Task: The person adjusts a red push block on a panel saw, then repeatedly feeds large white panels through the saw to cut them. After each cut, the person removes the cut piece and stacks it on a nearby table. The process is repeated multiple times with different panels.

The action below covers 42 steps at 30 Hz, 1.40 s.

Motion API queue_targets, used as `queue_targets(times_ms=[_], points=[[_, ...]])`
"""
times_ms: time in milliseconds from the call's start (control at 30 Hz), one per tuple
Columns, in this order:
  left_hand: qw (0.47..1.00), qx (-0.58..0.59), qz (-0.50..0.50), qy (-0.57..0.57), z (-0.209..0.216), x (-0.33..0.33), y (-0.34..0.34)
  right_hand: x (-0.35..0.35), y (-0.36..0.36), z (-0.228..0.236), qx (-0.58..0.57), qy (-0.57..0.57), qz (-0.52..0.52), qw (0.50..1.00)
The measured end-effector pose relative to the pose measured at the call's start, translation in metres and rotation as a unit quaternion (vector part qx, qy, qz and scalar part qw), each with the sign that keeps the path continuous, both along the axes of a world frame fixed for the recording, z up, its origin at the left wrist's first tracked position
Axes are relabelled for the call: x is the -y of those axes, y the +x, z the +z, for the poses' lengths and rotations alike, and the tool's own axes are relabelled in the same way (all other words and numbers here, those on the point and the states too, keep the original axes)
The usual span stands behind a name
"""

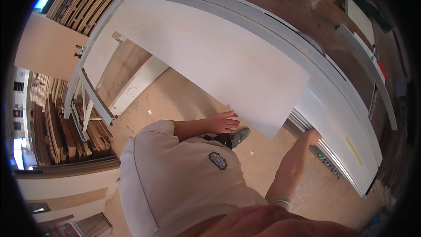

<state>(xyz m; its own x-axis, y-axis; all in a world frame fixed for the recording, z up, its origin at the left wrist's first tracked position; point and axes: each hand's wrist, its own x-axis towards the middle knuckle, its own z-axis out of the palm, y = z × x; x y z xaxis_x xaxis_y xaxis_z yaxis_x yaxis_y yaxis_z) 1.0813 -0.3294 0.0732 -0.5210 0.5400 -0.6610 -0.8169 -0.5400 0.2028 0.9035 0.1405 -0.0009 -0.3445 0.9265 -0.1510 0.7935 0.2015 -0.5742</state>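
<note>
Pale panel [210,57] lies along grey metal table [337,118], near corner overhanging; knock from left hand [222,123] might skew it
Left hand just beside panel edge, fingers loosely spread, gripping nothing
Right hand [312,138] on table's rail [300,122], fingertips hidden, cannot tell grip; slip could brush lit control strip [328,163] below
Support frame [97,98], stacked boards [57,125] crowd left side; shoe [241,135] near overhang

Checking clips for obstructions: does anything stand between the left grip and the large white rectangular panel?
Nothing visible does: the left grip is right by the near long edge of the large white rectangular panel. Whether they touch, I cannot tell.
</note>
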Motion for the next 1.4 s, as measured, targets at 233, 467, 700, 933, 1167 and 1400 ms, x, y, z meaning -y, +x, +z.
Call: queue_targets(times_ms=[233, 467, 700, 933, 1167, 1400], points=[[0.990, -0.028, 0.131, -0.036, -0.001, -0.203, 0.003, -0.150, 0.040, -0.042, 0.254, 0.216, 0.270, 0.903], [0.956, -0.041, 0.275, -0.095, -0.005, -0.331, 0.018, -0.236, 0.089, 0.008, -0.223, -0.338, -0.019, 0.914], [0.873, 0.037, 0.424, -0.239, 0.029, -0.456, 0.080, -0.358, 0.119, 0.124, -0.092, -0.179, 0.496, 0.845], [0.778, 0.066, 0.544, -0.307, 0.033, -0.580, 0.209, -0.295, 0.057, 0.177, -0.153, 0.228, 0.785, 0.555], [0.726, 0.005, 0.496, -0.477, 0.006, -0.670, 0.339, -0.366, 0.193, 0.151, 0.022, 0.108, 0.789, 0.604], [0.705, -0.018, 0.428, -0.565, 0.045, -0.745, 0.500, -0.472, 0.363, 0.151, 0.015, 0.083, 0.761, 0.643]])
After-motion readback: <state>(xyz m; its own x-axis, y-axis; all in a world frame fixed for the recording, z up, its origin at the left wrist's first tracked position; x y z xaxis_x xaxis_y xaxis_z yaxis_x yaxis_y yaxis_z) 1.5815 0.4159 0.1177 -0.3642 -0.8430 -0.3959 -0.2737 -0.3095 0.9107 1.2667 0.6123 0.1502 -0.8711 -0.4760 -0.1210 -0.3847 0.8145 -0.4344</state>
